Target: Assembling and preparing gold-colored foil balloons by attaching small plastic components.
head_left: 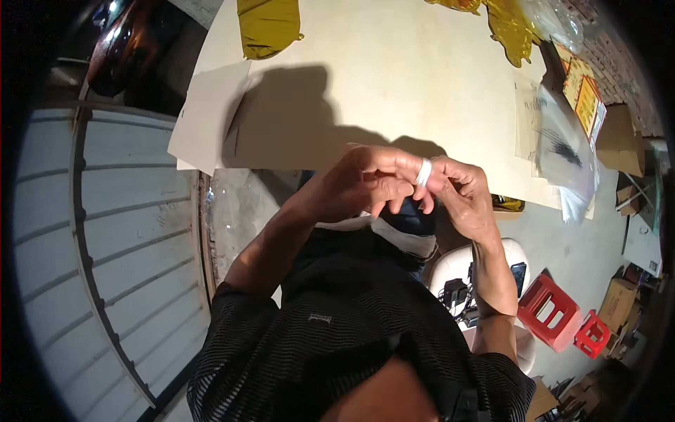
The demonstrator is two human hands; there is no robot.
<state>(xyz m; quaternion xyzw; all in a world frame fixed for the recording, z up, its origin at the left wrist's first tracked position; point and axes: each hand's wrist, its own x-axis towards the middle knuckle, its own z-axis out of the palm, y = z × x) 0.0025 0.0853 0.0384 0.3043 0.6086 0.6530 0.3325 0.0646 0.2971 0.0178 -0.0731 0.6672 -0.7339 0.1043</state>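
A narrow white band of tape [424,172] is wound round a finger of my left hand [365,183], close to its tip. The other fingers of that hand are apart and loosely bent, and nothing shows in them. My right hand [465,197] is closed in a pinch at the taped fingertip, its thumb and fingers against the edge of the band. Any loose end of tape is hidden by the fingers. Both hands are just above the near edge of a pale table [408,84], over my lap.
Gold wrapped bundles [269,28] lie on the table's far side. Cardboard sheets [204,116] overhang its left corner; clear plastic bags [559,141] lie on the right. A white chair [450,271] holding dark devices and red stools [548,311] stand at right. A panelled metal door [133,211] is at left.
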